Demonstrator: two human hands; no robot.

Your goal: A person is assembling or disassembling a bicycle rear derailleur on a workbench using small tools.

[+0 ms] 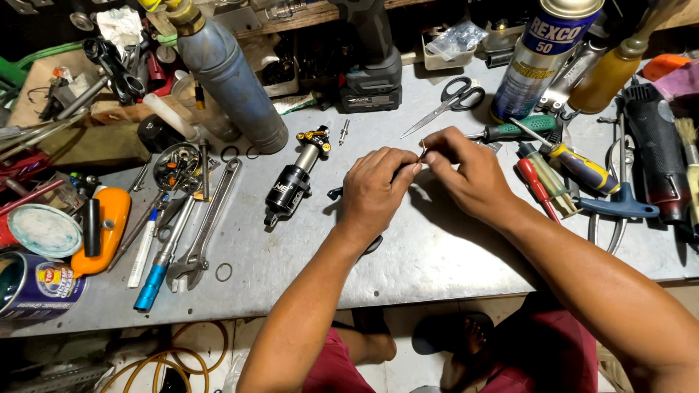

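pinching one tiny metal part [423,151] together, left hand [375,191] and right hand [466,175]; one black shock absorber [295,182] beside them.

Scissors [457,99], a blue cylinder [231,76] and an adjustable wrench [202,240] lie on the metal bench [437,255]

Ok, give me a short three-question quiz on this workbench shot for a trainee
1. True or false: the steel scissors with black handles lie closed.
2. Which is nearer the black shock absorber with a gold-coloured top: the left hand or the right hand?
3. What lies directly left of the shock absorber: A) the long silver open-ended spanner, B) a hammer, C) a saw?

Key: 1 false, the blades are open. 2 the left hand. 3 A.
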